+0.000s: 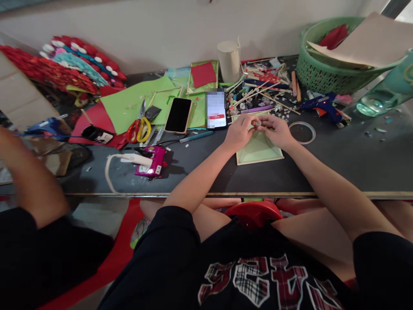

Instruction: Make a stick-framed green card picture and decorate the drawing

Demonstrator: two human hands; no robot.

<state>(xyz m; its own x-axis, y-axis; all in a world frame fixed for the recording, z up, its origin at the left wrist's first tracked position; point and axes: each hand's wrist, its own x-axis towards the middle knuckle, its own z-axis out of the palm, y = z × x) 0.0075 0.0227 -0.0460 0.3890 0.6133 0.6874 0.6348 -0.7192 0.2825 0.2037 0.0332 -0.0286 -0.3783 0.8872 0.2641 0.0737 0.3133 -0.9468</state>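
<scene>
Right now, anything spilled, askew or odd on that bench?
Mostly clutter: thin sticks lie crisscrossed in a jumble of small pieces beyond the right hand; stray scraps dot the table. The translucent container at far right appears tilted, possibly lens distortion. No damage stands out.

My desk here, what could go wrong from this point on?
The blue glue gun shows a red light, so it may be hot; a pink scrap lies beside it. The white cord at the pink power strip loops toward the front edge of the desk, where it might get snagged. The left hand and right hand seem to pinch a small pale piece over the green panel; it could slip away.
</scene>
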